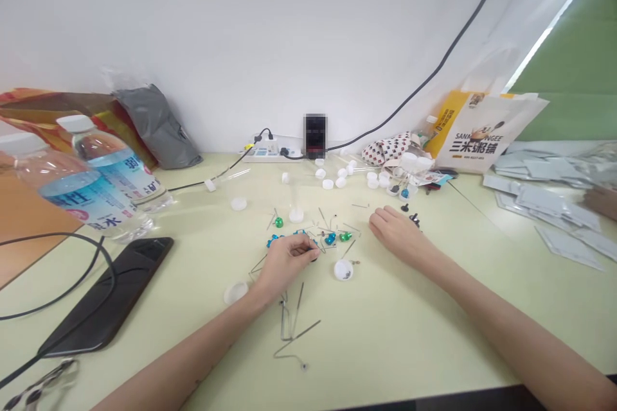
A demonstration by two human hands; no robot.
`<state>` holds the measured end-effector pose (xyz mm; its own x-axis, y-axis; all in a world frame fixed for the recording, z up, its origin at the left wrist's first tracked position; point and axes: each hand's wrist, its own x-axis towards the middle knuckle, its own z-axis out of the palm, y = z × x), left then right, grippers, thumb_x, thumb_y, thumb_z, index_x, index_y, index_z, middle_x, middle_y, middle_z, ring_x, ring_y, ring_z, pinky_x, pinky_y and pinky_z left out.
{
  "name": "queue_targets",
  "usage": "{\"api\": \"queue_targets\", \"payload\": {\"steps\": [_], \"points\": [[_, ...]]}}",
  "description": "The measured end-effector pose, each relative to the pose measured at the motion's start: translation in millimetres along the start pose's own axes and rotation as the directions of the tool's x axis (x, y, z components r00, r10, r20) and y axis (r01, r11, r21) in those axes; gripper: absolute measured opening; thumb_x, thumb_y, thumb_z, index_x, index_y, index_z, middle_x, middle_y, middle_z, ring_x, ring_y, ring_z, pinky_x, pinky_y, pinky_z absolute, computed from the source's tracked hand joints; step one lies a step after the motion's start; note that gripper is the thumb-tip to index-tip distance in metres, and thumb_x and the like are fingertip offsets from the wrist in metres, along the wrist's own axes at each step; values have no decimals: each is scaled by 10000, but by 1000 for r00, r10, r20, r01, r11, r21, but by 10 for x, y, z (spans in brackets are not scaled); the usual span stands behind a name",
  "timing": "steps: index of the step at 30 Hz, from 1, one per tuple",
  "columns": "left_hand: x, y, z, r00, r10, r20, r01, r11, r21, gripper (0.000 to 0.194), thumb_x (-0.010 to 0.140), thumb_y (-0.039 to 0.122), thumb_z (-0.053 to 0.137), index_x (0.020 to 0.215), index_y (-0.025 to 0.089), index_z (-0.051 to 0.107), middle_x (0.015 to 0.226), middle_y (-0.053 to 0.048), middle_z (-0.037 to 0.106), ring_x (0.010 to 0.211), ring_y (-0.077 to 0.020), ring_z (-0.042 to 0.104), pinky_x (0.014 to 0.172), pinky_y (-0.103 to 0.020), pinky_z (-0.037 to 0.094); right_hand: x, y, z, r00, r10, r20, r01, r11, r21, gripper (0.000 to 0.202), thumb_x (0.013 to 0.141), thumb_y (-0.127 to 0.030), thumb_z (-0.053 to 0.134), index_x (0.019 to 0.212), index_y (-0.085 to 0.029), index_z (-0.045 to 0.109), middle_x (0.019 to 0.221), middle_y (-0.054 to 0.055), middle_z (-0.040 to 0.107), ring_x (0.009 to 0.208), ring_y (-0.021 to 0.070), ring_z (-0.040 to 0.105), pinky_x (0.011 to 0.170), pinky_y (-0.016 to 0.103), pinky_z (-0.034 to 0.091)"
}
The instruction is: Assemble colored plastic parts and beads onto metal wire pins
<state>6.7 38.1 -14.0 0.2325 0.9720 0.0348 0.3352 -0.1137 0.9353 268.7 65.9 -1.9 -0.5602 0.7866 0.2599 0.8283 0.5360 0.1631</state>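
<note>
My left hand point(289, 258) is closed in a pinch, thumb and fingers together on a small black part point(313, 255) that is mostly hidden. Right beside it lie blue metallic parts point(330, 239), green ones point(346, 236) and thin bent metal rods point(301, 329). A white cap point(343, 270) with tiny pieces inside sits between the hands. My right hand point(396, 231) rests palm down on the table, its fingers curled in; what they hold, if anything, is hidden. Small black knob-like parts point(414, 221) lie just behind it.
White round caps point(328, 184) and clear tubes stand toward the back. Two water bottles point(120, 164), a phone point(110, 292) and cables are at left. A power strip point(263, 155) lies by the wall. At right are a paper bag point(475, 131) and flat grey packets point(559, 205).
</note>
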Motion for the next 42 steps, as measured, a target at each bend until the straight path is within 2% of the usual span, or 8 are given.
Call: {"api": "queue_targets", "payload": {"steps": [5,8,15,19,24,29,37,42], "points": [[2,-8,1,1000,15,-1,-15,1000,0,145,741,298,610,687,170,653,642,-15,634,590,-142,576,515,-225,464,-67,-452,-98,944,-286,-165,320,914,248,269,961,-234,339,795,-168,540,762,46,547,729,154,478,680,270,399],[4,-24,1,1000,25,-1,-25,1000,2,142,740,292,613,686,168,654,652,-12,639,589,-137,576,526,-223,463,-98,-562,-37,918,-330,-220,388,861,328,265,956,-222,346,812,-167,562,744,41,546,712,154,474,664,277,400],[1,-13,2,1000,19,-3,-19,1000,8,142,746,289,613,711,161,662,659,-16,639,603,-138,576,550,-223,458,-98,-424,-84,959,-246,-138,282,807,519,229,918,-332,461,1037,-166,564,945,78,600,875,174,530,762,305,455],[0,9,5,1000,16,-7,-16,1000,10,145,745,299,614,709,166,658,654,-13,638,584,-136,567,530,-219,445,-103,-389,-147,941,-332,-58,311,789,530,491,820,-393,609,1226,-169,446,1162,98,563,1069,223,488,899,386,435],[-2,19,7,1000,18,-1,-18,1000,8,148,751,300,609,709,165,653,651,-9,631,577,-130,556,526,-214,435,-116,-483,-91,953,-302,-32,273,809,520,347,858,-289,568,1170,-172,469,1125,90,592,1013,208,506,857,375,458],[8,9,-2,1000,11,-1,-11,1000,9,138,755,285,610,706,162,648,666,-10,633,609,-132,559,546,-213,432,-108,-521,-19,962,-267,-48,250,804,540,385,834,-386,594,1145,-192,478,1064,74,605,989,208,517,850,369,456],[3,21,2,1000,-13,-9,14,1000,19,109,746,258,627,702,161,650,665,-5,639,594,-122,558,544,-213,427,-61,-233,-74,953,-300,-35,274,810,519,153,917,-169,437,908,-175,590,966,72,598,925,181,540,815,329,447],[11,25,2,1000,-22,-5,22,999,23,107,748,255,628,707,159,651,665,-7,640,597,-120,559,547,-213,425,-72,-209,15,947,-320,0,273,806,525,116,906,-198,472,899,-184,587,955,58,578,908,177,534,819,334,452]]}}
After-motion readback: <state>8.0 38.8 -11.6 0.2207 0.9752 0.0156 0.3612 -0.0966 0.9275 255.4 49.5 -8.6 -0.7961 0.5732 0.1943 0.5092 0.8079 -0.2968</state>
